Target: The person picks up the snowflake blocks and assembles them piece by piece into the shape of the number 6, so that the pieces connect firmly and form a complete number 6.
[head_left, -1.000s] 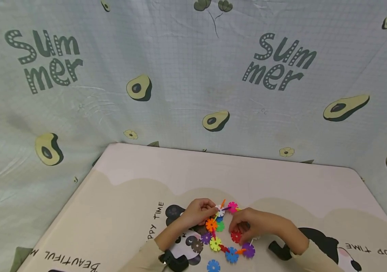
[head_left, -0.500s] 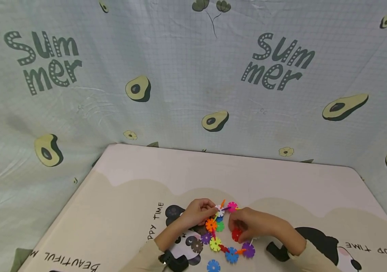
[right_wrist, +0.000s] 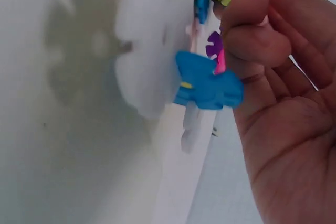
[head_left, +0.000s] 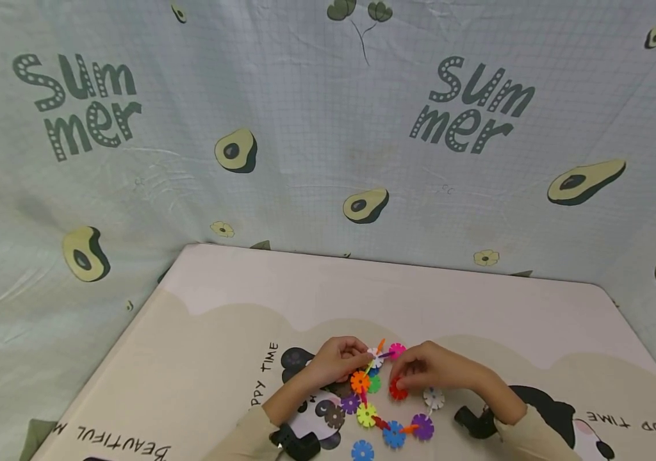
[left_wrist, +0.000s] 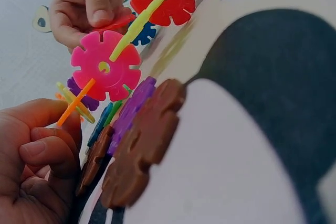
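My left hand (head_left: 339, 360) pinches the edge of a white notched disc (head_left: 375, 358) in a string of colourful snowflake-shaped interlocking discs. Close to those fingers, the left wrist view shows a pink disc (left_wrist: 105, 66) with an orange piece (left_wrist: 76, 103) slotted into it. My right hand (head_left: 434, 368) pinches a red disc (head_left: 398, 388) between thumb and fingers, inside the curve of the string. Orange (head_left: 360, 382), yellow (head_left: 366, 415), blue (head_left: 394, 435) and purple (head_left: 423, 428) discs follow along the string, up to a white disc (head_left: 434, 398) below my right hand.
Loose discs lie by the string: a blue one (head_left: 362, 450) near the front, a brown one (head_left: 334, 417), a purple one (head_left: 350, 403) and a green one (head_left: 374, 383). The pale printed table (head_left: 236, 275) meets a patterned cloth (head_left: 305, 128) at its back edge.
My right hand has lifted slightly and turned, with the red disc moving a little up and left. The white disc beneath it has come into view. My left hand stays in place.
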`<action>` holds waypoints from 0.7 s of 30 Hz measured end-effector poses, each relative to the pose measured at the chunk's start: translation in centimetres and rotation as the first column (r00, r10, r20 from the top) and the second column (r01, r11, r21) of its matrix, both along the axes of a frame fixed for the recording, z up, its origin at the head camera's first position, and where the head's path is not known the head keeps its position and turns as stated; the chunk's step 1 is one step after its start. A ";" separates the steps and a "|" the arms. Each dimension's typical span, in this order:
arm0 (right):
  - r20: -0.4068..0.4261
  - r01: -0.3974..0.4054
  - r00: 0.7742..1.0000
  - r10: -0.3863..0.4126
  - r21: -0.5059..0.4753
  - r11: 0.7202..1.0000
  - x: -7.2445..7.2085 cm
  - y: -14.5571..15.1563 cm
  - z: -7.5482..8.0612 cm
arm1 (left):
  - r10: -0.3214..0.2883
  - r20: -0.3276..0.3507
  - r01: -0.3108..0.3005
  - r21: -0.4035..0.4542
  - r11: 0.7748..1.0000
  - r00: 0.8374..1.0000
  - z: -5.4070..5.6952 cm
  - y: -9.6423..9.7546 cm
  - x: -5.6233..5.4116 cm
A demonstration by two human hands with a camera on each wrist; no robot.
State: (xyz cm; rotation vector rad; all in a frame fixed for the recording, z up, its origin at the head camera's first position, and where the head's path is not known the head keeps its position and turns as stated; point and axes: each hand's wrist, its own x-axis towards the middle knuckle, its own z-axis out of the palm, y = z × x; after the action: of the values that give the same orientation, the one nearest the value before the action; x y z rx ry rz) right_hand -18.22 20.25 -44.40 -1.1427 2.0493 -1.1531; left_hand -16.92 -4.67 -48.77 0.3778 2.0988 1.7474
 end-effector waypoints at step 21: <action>0.064 0.426 0.905 -0.421 -0.155 0.891 -1.9 0.7 -1.2 | 0.005 0.009 -0.005 -0.052 0.999 1.000 0.3 -0.1 -0.1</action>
State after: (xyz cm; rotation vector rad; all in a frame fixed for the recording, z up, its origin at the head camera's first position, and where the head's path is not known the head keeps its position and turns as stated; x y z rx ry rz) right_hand -20.13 20.95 -45.55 -0.7556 2.2836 -1.5626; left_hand -16.99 -4.75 -48.47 0.3491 2.1354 1.6910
